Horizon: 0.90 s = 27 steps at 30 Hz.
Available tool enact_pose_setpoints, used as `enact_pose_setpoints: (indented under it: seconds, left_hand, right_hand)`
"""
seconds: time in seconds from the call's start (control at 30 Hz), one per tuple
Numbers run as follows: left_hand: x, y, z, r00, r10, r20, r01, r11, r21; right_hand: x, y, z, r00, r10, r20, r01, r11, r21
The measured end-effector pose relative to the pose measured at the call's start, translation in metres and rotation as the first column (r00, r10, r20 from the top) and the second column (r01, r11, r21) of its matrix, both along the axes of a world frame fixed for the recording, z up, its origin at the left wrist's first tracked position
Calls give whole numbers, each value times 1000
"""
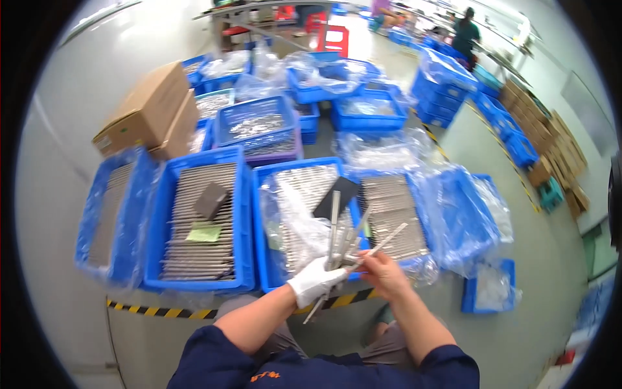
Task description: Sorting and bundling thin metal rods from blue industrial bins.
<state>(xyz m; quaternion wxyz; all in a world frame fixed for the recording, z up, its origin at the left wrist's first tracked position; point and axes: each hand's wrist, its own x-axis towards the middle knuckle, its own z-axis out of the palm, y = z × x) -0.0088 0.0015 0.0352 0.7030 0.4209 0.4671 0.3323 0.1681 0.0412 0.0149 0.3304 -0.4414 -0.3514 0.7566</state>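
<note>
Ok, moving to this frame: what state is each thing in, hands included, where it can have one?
Left hand: white-gloved, closed around metal strips
Right hand: bare, pinching a strip
Metal strips: held, fanned out
Second blue bin from left: open, filled with rows of rods
Dark block: resting on the rods
Green note: lying on the rods
Cardboard boxes: stacked

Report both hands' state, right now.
Left hand, white-gloved: closed around several slim metal strips.
Right hand, bare: closed, fingertips pinching one long metal strip.
</note>
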Motion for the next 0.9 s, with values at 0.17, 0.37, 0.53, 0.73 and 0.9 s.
enact_pose_setpoints:
  seconds: [0.17,0.37,0.53,0.73,0.9]
  left_hand:
    - [4,2,-7,990,126,61,-128,991,33]
    - [-1,7,-8,969,158,191,-170,984,46]
    - [0,5,-4,959,121,258,-115,993,-37]
    - [-4,7,-5,970,159,183,-165,986,14]
    - [-13,14,-7,945,266,193,-271,963,0]
  right_hand:
    - [-3,-1,1,1000,-8,-9,8,999,33]
    - [14,4,3,986,136,-97,-145,986,-88]
    - [-4,-9,0,908,362,-210,-401,896,-189]
    - [-15,-28,0,799,559,-220,-598,779,-191]
    - [-20,-46,-3,657,693,-298,-749,645,-153]
